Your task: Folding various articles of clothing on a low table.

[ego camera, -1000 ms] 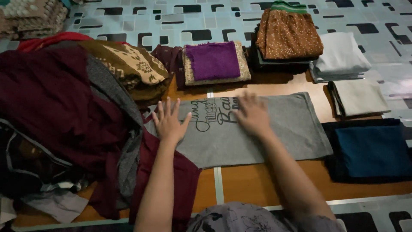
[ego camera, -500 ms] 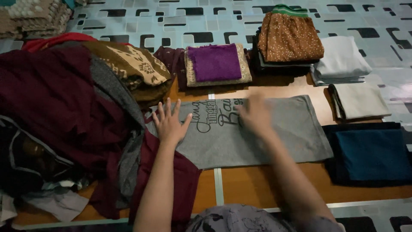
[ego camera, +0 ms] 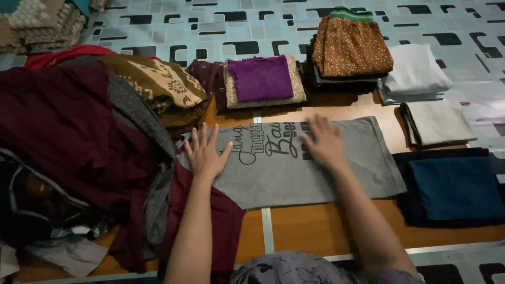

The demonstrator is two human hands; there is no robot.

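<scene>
A grey shirt with dark printed lettering lies flat on the orange floor, folded into a long strip. My left hand rests flat on its left end, fingers spread. My right hand presses flat on the shirt's middle, just right of the lettering. Neither hand holds anything. A heap of unfolded clothes, mostly maroon and grey, lies against my left forearm.
Folded stacks ring the shirt: a purple cloth on a beige one, a brown dotted pile, white folds, a cream piece, a dark blue piece. Patterned floor covering lies beyond.
My right hand has slid rightward along the shirt's middle, uncovering more of the lettering. My left hand stays flat at the left end.
</scene>
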